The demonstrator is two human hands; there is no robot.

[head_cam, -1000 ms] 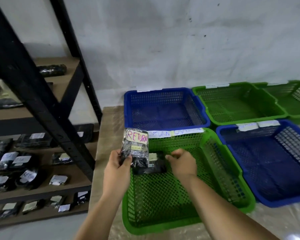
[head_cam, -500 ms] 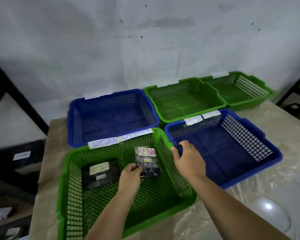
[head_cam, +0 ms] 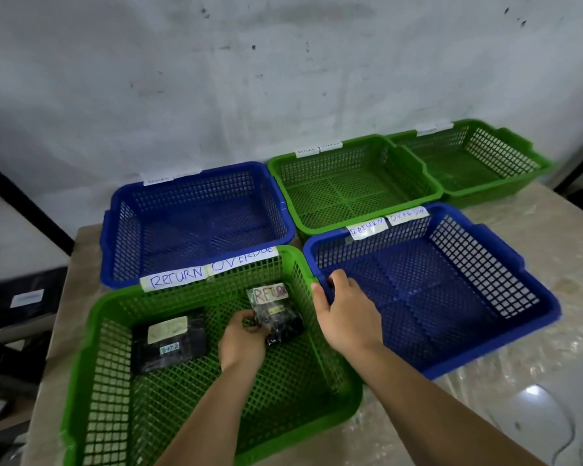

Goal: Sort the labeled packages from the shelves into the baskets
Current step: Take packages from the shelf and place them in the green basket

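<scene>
Your left hand (head_cam: 243, 344) pinches the black "RETURN"-labelled plastic package (head_cam: 276, 314) low in the lower-left green mesh basket (head_cam: 81, 381) to place it; your right hand (head_cam: 345, 314) rests open-fingered on the rim, steadying it.

Lying open inside the near green basket (head_cam: 81, 381): its front half, behind a flat package (head_cam: 169, 344) and the left hand (head_cam: 243, 344). Blocking its right rim: the right hand (head_cam: 344, 317). Standing clear: both blue baskets (head_cam: 196, 227) and the bare worktop (head_cam: 519, 381) at right.

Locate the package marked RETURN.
The RETURN package is inside the near green basket, toward its right side, pinched by the left hand, right of another black package.
</scene>
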